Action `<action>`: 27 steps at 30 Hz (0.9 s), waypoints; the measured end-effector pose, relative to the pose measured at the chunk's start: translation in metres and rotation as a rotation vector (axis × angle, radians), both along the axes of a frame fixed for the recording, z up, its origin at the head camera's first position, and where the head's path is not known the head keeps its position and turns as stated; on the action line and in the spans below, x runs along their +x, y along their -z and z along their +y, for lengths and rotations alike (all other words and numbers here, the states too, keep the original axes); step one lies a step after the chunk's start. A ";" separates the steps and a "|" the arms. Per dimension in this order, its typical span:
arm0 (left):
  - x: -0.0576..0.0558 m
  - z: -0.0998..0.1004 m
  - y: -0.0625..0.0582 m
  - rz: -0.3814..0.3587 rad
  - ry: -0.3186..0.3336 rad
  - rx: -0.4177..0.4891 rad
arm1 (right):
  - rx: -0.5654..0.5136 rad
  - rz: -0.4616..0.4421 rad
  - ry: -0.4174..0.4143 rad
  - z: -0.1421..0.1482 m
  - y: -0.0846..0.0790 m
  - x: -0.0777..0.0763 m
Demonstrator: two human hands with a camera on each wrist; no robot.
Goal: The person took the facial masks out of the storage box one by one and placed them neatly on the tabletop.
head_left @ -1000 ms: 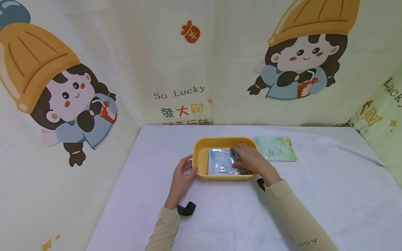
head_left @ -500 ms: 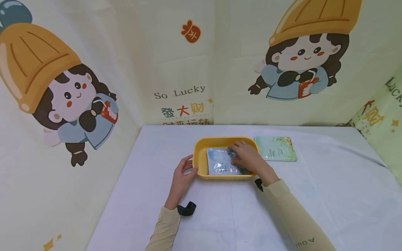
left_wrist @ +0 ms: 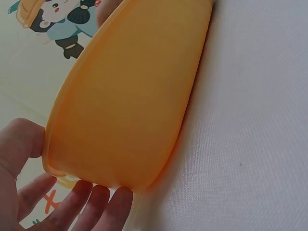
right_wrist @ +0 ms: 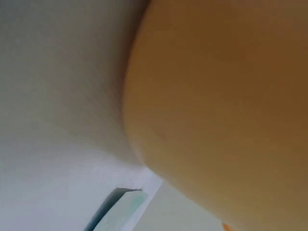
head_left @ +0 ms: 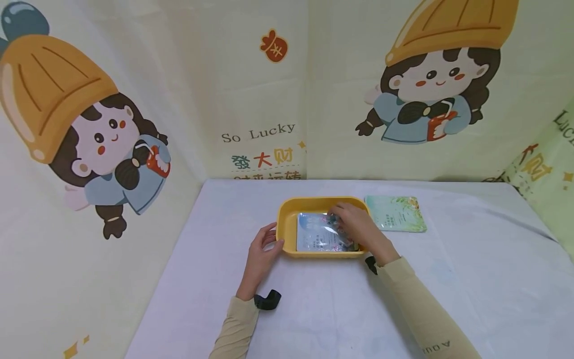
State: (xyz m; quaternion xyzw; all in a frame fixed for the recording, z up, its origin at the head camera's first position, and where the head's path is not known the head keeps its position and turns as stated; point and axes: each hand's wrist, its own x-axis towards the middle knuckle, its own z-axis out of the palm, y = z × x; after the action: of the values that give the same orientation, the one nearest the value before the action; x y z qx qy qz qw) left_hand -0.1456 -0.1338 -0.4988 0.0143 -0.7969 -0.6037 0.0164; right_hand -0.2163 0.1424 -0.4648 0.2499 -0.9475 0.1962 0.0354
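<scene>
We note the blue packet [head_left: 319,233] now squarer in the yellow tray [head_left: 287,219], frame centre, than earlier. Right hand [head_left: 354,225] presses it, fingers curled; left hand [head_left: 262,249] grips the rim.

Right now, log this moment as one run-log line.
left hand: holds yellow tray end | right hand: on silvery packet in tray | green packet: on table beside tray

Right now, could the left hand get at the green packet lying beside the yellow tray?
Probably not easily: the left hand grips the yellow tray's left wall, and the green packet lies beyond its right side, past the right hand.
</scene>
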 end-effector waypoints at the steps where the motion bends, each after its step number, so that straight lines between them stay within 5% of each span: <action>1: 0.000 0.000 0.000 0.000 0.000 -0.004 | -0.013 -0.006 0.003 0.001 -0.001 0.000; 27: 0.002 0.002 -0.001 -0.024 -0.006 -0.003 | -0.355 -0.152 -0.116 0.024 -0.010 -0.010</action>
State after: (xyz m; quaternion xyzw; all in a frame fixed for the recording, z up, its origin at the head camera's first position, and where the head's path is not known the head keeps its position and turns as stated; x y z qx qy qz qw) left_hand -0.1434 -0.1319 -0.4979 0.0241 -0.7979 -0.6023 0.0085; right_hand -0.2265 0.1663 -0.4545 0.2782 -0.8820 0.3804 -0.0038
